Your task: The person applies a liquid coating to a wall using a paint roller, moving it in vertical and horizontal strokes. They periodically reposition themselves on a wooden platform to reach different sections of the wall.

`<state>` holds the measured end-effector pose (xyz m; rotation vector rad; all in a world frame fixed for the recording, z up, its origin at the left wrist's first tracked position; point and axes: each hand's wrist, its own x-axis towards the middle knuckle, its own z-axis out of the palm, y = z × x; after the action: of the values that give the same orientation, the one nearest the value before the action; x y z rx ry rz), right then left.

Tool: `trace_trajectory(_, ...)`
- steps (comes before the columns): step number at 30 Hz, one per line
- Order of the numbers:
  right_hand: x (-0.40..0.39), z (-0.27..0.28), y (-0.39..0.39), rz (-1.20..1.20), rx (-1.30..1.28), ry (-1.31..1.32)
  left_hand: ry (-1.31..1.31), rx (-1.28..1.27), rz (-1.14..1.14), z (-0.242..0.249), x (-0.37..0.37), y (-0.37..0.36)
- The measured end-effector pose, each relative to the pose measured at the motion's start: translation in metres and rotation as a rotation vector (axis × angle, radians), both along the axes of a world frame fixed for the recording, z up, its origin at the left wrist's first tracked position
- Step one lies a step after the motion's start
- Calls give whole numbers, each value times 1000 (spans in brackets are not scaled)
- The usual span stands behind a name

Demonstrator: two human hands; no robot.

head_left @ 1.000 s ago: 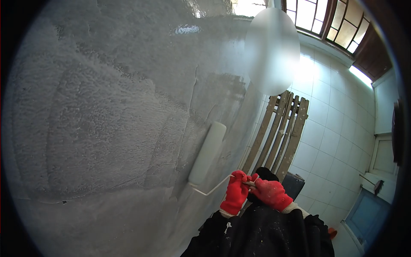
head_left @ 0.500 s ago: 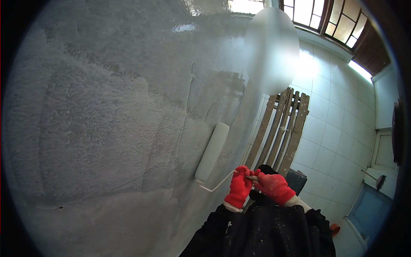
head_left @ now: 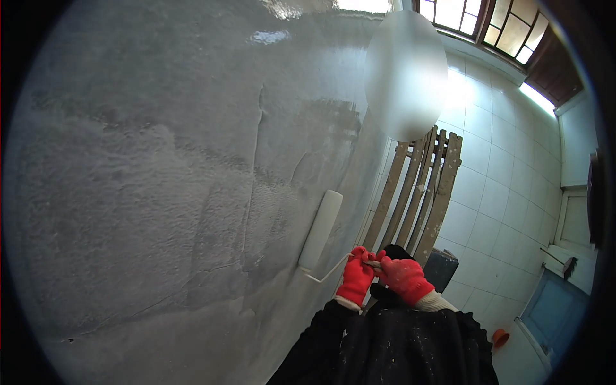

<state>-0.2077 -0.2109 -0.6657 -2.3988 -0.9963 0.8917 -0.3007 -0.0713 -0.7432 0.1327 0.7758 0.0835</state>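
A paint roller [head_left: 321,231] with a pale sleeve lies against the grey, partly wet-looking wall [head_left: 141,212]. Its bent wire frame runs down to a handle that both of my red-gloved hands grip. My left hand [head_left: 355,279] is closed around the handle close to the wire. Just to the right, my right hand [head_left: 405,279] is wrapped around the handle's other end, and the fingers of both hands hide most of it. Ridges and cracks mark the wall left of the roller, and the surface shines near the top.
Below me stands a slatted wooden bench [head_left: 410,192], with a dark box [head_left: 444,266] beside it. Pale tiles [head_left: 494,179] cover the floor. Toward the right are a broom [head_left: 568,266], an orange container [head_left: 500,338] and a blue door panel [head_left: 555,308]. A blurred oval hides the upper middle.
The roller has shifted to the right across the wall, away from the long crack. Both hands keep their grip on the handle. My view has turned slightly, and more of the orange container shows.
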Motion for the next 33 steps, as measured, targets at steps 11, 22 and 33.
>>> trace_trajectory(11, 4, 19, 3, 33, -73, 199, 58, 184, 156, 25, 1, -20)
trace_trajectory(22, -11, 16, -4, -47, -61, 58, 147, -73, 92, 14, -6, -17)
trace_trajectory(33, -6, 81, -4, 32, 371, 161, -129, 578, 127, 183, 7, -22)
